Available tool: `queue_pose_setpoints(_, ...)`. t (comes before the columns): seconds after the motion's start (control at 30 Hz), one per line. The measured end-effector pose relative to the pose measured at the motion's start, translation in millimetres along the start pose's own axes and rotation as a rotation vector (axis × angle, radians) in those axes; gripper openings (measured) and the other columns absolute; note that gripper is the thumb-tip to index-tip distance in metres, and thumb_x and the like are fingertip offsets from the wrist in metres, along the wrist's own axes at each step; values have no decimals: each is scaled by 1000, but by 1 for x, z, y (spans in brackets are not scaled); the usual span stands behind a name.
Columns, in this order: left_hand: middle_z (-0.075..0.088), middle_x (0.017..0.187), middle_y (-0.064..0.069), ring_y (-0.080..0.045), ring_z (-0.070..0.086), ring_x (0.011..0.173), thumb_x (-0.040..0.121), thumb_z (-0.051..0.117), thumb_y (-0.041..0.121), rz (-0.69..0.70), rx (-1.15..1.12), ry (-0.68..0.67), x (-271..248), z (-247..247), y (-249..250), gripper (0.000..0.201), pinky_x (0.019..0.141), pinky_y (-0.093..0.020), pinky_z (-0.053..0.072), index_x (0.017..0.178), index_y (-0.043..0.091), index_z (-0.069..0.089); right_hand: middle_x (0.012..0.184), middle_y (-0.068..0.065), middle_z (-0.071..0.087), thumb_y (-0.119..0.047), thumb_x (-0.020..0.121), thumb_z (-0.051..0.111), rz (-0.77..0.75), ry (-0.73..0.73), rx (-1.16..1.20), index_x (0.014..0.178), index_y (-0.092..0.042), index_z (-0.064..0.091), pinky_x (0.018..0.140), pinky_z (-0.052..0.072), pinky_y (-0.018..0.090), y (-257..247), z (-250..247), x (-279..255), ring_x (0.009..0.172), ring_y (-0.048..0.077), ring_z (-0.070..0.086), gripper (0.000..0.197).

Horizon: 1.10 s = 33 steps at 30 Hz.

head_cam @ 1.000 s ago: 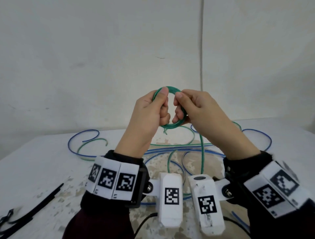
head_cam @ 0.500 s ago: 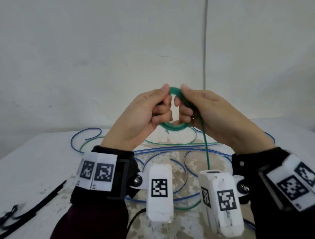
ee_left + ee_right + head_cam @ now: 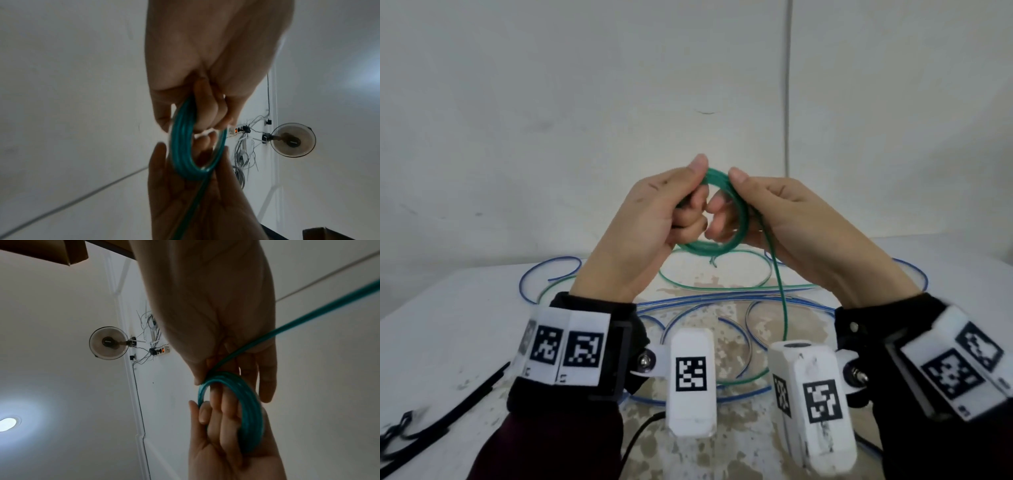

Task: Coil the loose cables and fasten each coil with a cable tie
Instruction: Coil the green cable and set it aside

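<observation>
A small coil of green cable [image 3: 736, 236] [image 3: 183, 149] [image 3: 246, 410] is held up in the air above the table between both hands. My left hand [image 3: 671, 209] grips the coil's left side with thumb on top and fingers curled through the ring. My right hand [image 3: 750, 209] pinches the coil's top right, thumb on the turns. The cable's loose tail [image 3: 779, 284] [image 3: 308, 318] runs from the right hand down to the table. Black cable ties [image 3: 431, 421] lie at the table's front left.
Loose blue cable [image 3: 688, 305] and more green cable [image 3: 705, 284] sprawl in loops across the white table [image 3: 448, 325] under my hands. A white wall stands just behind. Both wrist views show a wall fan [image 3: 293, 142] and a power strip [image 3: 162, 350].
The hands have turned the coil so its ring faces the camera more, and another stretch of the green tail has come up along the right hand.
</observation>
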State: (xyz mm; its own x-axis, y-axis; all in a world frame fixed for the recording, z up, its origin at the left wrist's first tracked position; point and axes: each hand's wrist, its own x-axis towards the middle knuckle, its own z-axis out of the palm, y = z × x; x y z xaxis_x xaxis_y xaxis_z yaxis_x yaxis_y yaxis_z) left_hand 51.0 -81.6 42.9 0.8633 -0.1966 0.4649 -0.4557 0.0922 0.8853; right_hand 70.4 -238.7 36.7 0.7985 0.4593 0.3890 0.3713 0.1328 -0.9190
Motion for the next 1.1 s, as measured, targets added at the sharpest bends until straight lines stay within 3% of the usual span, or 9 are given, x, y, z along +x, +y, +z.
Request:
queue_pose_setpoints(0.1,19,47,8,-8,15,41,100,36,35,17,-89,74,4,5,-4,42,50,-26,14,62,15,37,69,5,66,-30,103,33,16,-3,81,83,-9,61,87,55,31,0,1,1,74,15,64,40)
queue_pose_setpoints(0.23,23,40,4,-11,24,34,94,34,28,-115,-251,-60,6,4,-6,44,44,-21,32,52,15,42,47,-6,29,-31,103,31,37,-12,131,76,-12,49,66,45,20,-2,1,1,54,12,44,38)
queue_pose_setpoints(0.33,24,42,6,-13,30,37,86,41,34,-209,-45,-171,1,-6,-3,36,67,-25,48,55,17,43,46,-8,25,-31,102,35,58,-47,-31,73,-13,49,64,40,22,-2,0,-1,49,12,38,37)
queue_pose_setpoints(0.4,24,45,9,-10,27,39,92,40,34,-156,48,-161,-1,-10,-3,35,74,-40,35,63,14,40,46,-7,28,-33,102,35,65,-30,-77,75,-13,51,66,43,23,-2,2,-1,51,13,40,38)
queue_pose_setpoints(0.47,25,48,11,-8,22,41,97,36,32,-79,34,-116,0,-7,-4,36,71,-40,18,67,12,37,47,-4,38,-35,103,32,53,24,-70,78,-13,54,67,46,25,-3,4,0,55,13,46,39)
queue_pose_setpoints(0.57,20,51,6,-8,22,41,102,31,31,-28,-79,-36,3,1,-6,41,57,-26,16,65,13,37,57,2,55,-33,104,29,29,49,-13,83,-13,56,70,51,25,-5,0,-1,64,14,56,40)
queue_pose_setpoints(0.7,24,45,5,-12,30,39,99,30,27,-106,-211,-86,6,7,-10,41,55,-28,20,62,13,41,49,-5,37,-34,104,29,28,71,-44,80,-14,51,68,43,22,-5,-7,0,60,15,48,39)
queue_pose_setpoints(0.93,37,56,-4,-19,52,46,99,42,24,-135,129,-125,6,0,-20,33,57,-23,47,74,3,51,39,-10,36,-31,103,34,2,107,-408,71,-13,46,64,35,34,3,-4,2,46,13,41,39)
queue_pose_setpoints(1.1,25,56,0,-12,30,47,101,40,18,7,210,-22,9,10,-27,30,50,-18,28,73,8,44,48,-6,39,-30,103,33,45,149,-318,74,-11,47,63,45,31,6,-7,4,52,16,42,37)
